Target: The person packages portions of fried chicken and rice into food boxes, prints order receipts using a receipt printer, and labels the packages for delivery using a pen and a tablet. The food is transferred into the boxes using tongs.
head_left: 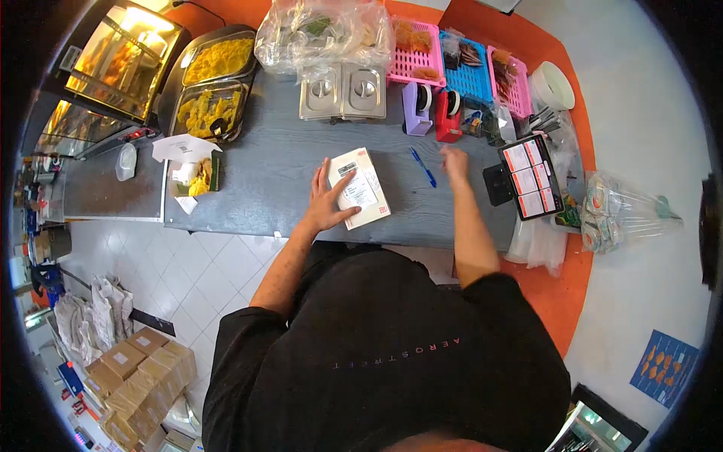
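My left hand (329, 202) lies with spread fingers on a white cardboard box (374, 214) with small red print at its corners. A paper receipt (360, 190) is on top of the box, partly under my fingers. My right hand (455, 164) is raised over the counter with its fingers curled in; whatever it may hold is too small to make out. Just left of it rests a blue pen (423, 167). Beyond it stand a red tape dispenser (449, 126) and a purple tape dispenser (416, 113).
A tablet (532, 178) on a stand is at the right. Lidded steel containers (321, 94) stand at the back, near pink (399, 74) and blue baskets (467, 79). An open food box (215, 172) sits left, below trays of yellow food (207, 111).
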Motion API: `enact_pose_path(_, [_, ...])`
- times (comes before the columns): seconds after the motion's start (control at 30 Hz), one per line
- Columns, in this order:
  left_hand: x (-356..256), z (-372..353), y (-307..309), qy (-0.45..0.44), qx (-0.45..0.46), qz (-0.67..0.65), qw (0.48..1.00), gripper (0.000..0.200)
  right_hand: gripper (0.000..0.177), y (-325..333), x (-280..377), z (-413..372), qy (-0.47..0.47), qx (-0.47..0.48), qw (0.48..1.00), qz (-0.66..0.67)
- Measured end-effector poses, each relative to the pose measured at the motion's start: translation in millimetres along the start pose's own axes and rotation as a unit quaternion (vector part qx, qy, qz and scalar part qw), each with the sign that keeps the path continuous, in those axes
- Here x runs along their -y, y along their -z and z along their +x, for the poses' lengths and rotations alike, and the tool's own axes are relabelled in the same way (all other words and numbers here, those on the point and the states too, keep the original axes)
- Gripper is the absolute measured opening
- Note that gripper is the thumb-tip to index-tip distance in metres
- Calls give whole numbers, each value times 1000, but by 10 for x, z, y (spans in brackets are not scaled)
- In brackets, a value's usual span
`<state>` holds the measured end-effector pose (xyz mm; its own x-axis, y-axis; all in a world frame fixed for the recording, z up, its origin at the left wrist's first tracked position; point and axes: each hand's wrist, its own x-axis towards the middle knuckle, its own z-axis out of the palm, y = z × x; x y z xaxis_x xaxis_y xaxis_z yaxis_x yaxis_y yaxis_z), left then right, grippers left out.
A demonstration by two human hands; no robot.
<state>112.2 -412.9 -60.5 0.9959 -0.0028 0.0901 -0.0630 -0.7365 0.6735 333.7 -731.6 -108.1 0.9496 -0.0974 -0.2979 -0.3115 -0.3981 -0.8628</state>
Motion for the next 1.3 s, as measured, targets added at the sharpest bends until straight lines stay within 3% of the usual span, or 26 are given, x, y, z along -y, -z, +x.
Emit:
enact_pose_path(0.1, [44, -32, -38, -5, 6, -12, 1000, 80, 25, -345, 708, -1177, 0, 177, 984, -37])
enact_pose_path(0.17, [5, -11, -17, 14, 3, -24, 1000, 81, 27, -645, 611, -1615, 53, 273, 953, -117])
enact_pose_path(0.27, [21, -16, 18, 17, 21, -28, 999, 83, 33, -832, 787, -2072, 45, 174, 929, -322])
enact_pose_path(0.3, [-25, 0, 54, 14, 24, -36, 999, 83, 33, -779, 924, -2111, 39, 170, 929, -327])
enact_pose_path(0.37, [-81, 20, 163, 62, 78, -26, 995, 84, 44, -621, 1177, -2163, -2, 133, 864, -486])
enact_pose_path(0.4, [-95, -12, 179, 58, 86, -33, 994, 84, 44, -526, 1152, -2145, -12, 128, 863, -489])
enact_pose_path(0.47, [-91, 33, 223, 69, 100, -32, 992, 85, 61, -340, 1024, -1959, -15, 278, 887, -368])
enact_pose_path(0.5, [-66, 60, 213, 60, 102, -35, 992, 85, 77, -330, 732, -1870, 11, 290, 927, -236])
enact_pose_path(0.53, [-31, 36, 182, 58, 91, -42, 993, 83, 77, -366, 672, -1874, 5, 281, 931, -234])
enact_pose_path(0.6, [-52, 5, 159, 44, 86, -52, 994, 82, 85, -496, 614, -1839, 22, 268, 960, -74])
enact_pose_path(0.63, [-79, 7, 175, 49, 66, -82, 993, 80, 94, -628, 258, -1716, 96, 324, 940, -45])
enact_pose_path(0.73, [-13, 63, 4, 15, 25, -120, 992, 86, 98, -689, 316, -1830, -1, 332, 943, 8])
enact_pose_path(0.8, [8, 29, -100, 14, -105, -203, 973, 104, 97, -766, 121, -1898, -5, 256, 965, -47])
enact_pose_path(0.87, [32, 54, -148, 175, -90, -392, 898, 116, 83, -778, 477, -2018, -42, 338, 940, -20])
enact_pose_path(0.9, [259, 55, -313, 198, -45, -490, 848, 122, 78, -892, 379, -2006, -40, 324, 944, -44])
enact_pose_path(0.93, [301, 187, -125, 219, 63, -549, 804, 120, 79, -1047, 214, -1964, -12, 327, 943, -58])
enact_pose_path(1.0, [739, 481, 84, 223, 240, -469, 820, 112, 84, -1065, 563, -2032, -34, 426, 889, -163])
enact_pose_path(1.03, [918, 665, 200, 190, 314, -445, 817, 108, 75, -1233, 210, -1914, -11, 510, 846, -155])
enact_pose_path(1.07, [1003, 856, 293, 156, 384, -416, 809, 105, 57, -1159, 441, -1935, -16, 611, 791, -11])
enact_pose_path(1.1, [940, 1056, 386, 152, 374, -416, 814, 105, 47, -1029, 637, -1868, 7, 629, 777, -23])
enact_pose_path(1.13, [818, 1269, 505, 104, 460, -268, 840, 105, 37, -888, 774, -1720, 32, 647, 761, -37])
enact_pose_path(1.17, [725, 1418, 552, 58, 529, -110, 839, 104, 30, -670, 844, -1471, 66, 569, 817, -67])
enact_pose_path(1.2, [741, 1476, 470, 59, 520, -109, 845, 104, 24, -382, 930, -1179, 100, 485, 864, -91])
enact_pose_path(1.23, [796, 1496, 337, 55, 523, 13, 851, 103, 17, -34, 1030, -853, 115, 335, 928, -112])
enact_pose_path(1.27, [788, 1533, 270, 51, 518, 136, 843, 102, 16, 356, 1128, -497, 247, 143, 943, -171])
enact_pose_path(1.3, [-76, 1453, 528, 100, 445, 341, 822, 100, 17, 731, 1194, -123, 228, -69, 928, -286])
